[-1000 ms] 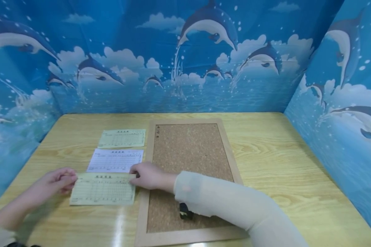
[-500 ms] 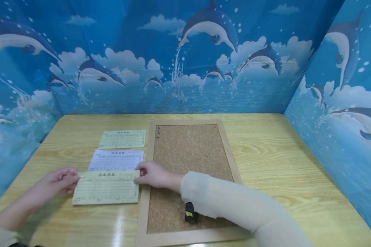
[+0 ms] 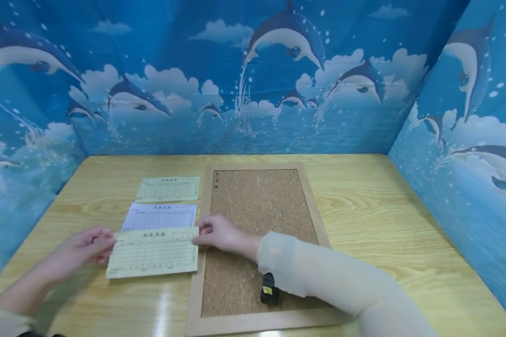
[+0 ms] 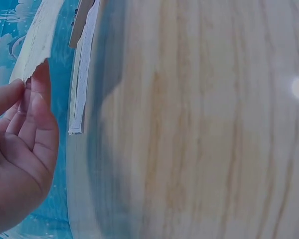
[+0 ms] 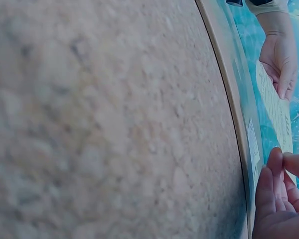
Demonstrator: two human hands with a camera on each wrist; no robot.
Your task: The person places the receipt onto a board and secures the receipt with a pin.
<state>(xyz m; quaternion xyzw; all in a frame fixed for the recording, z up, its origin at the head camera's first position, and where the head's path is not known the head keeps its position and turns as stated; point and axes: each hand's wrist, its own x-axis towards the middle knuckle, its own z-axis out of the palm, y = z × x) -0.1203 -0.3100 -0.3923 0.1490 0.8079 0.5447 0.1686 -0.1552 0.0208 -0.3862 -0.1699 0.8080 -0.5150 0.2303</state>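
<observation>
A pale yellow printed form [image 3: 153, 255] is held up off the table between both hands. My left hand [image 3: 90, 245] pinches its left edge, thumb against fingers, as the left wrist view also shows with the paper form [image 4: 37, 40] raised above the table. My right hand [image 3: 221, 235] pinches the upper right corner, over the left frame of the corkboard [image 3: 259, 206]. Behind the held form lies a white form [image 3: 160, 216], its lower part covered. Farther back, a pale green form [image 3: 168, 188] lies flat on the table.
Several small dark pins [image 3: 216, 180] sit at the board's upper left corner. A black device [image 3: 269, 290] hangs at the right wrist above the board. Dolphin-print curtains [image 3: 253, 93] enclose the wooden table [image 3: 354, 196] at the back and sides.
Both hands have lifted the pale yellow form and shifted it to the right and slightly away. It now covers the lower part of the white form.
</observation>
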